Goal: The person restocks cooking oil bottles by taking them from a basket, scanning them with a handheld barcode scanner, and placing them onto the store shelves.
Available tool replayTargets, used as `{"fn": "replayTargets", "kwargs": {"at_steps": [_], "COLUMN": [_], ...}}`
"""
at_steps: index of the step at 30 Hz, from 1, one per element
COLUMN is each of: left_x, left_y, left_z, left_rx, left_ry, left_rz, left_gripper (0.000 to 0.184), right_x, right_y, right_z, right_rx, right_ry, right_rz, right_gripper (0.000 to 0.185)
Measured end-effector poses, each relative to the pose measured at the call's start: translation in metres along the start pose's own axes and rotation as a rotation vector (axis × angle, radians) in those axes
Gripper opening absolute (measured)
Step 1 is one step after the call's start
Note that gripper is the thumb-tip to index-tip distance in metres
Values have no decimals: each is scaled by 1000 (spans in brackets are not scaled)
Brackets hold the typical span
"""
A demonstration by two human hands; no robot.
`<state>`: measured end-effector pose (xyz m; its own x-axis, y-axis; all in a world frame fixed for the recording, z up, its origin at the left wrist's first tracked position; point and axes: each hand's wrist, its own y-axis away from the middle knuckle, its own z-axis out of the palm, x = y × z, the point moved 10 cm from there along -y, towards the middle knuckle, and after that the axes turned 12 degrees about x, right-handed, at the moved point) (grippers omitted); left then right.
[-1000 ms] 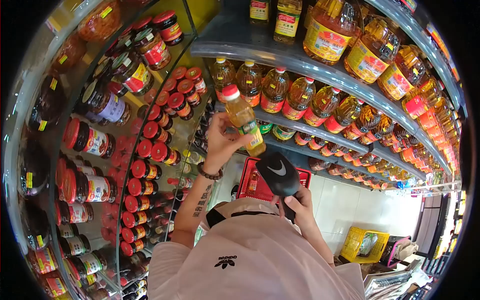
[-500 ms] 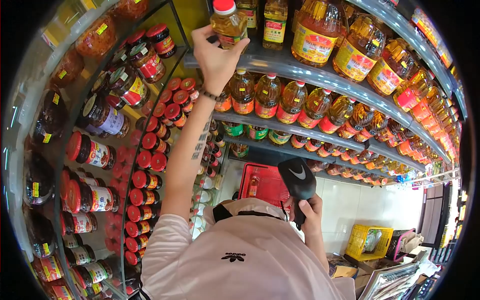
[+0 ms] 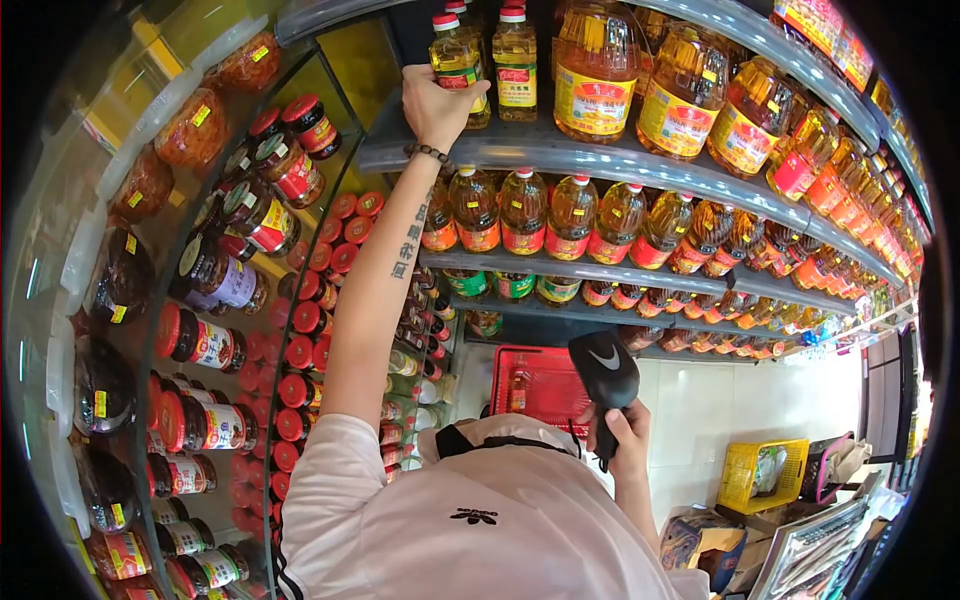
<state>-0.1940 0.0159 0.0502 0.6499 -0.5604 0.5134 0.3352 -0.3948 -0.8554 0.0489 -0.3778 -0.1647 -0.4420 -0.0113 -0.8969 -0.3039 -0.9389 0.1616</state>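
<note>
My left hand reaches up to the top grey shelf and wraps round the side of a small oil bottle with a red cap and a green-and-red label. The bottle stands upright at the shelf's left end, beside a similar small oil bottle. Low in front of my body, my right hand grips the handle of a black barcode scanner. The scanner's head points up and away from me.
Large oil jugs stand right of the small bottles. Lower shelves hold rows of oil bottles. Jars fill the rack at left. On the floor are a red basket with a bottle inside and a yellow crate.
My left hand has lowered the oil bottle onto the shelf, level with its neighbour. The right hand still holds the scanner, and the view has shifted slightly.
</note>
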Motion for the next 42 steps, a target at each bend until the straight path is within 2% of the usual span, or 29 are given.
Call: {"fn": "replayTargets", "kwargs": {"at_steps": [4, 9, 10, 13, 17, 29, 32, 42], "left_x": [-11, 3, -2, -12, -12, 0, -8, -8], "left_y": [3, 13, 16, 19, 17, 22, 24, 25], "left_z": [14, 9, 10, 17, 20, 17, 24, 17], "left_rx": [-25, 23, -7, -44, 31, 115, -40, -42], "left_ry": [-22, -81, -15, -80, -142, -104, -215, -256], "left_rz": [-15, 161, 74, 114, 171, 116, -20, -87], "left_gripper": [74, 81, 69, 68, 67, 61, 60, 55], "right_x": [1, 7, 10, 14, 21, 24, 24, 27], "right_y": [2, 4, 4, 5, 7, 11, 11, 7], "right_z": [-7, -9, -9, -3, -3, -8, -8, 15], "right_rx": [28, 41, 37, 17, 17, 46, 53, 10], "right_ry": [1, 7, 0, 9, 22, 41, 40, 91], "right_rz": [-12, -3, 6, 24, 45, 83, 79, 97], "right_gripper": [49, 47, 46, 45, 44, 45, 42, 41]}}
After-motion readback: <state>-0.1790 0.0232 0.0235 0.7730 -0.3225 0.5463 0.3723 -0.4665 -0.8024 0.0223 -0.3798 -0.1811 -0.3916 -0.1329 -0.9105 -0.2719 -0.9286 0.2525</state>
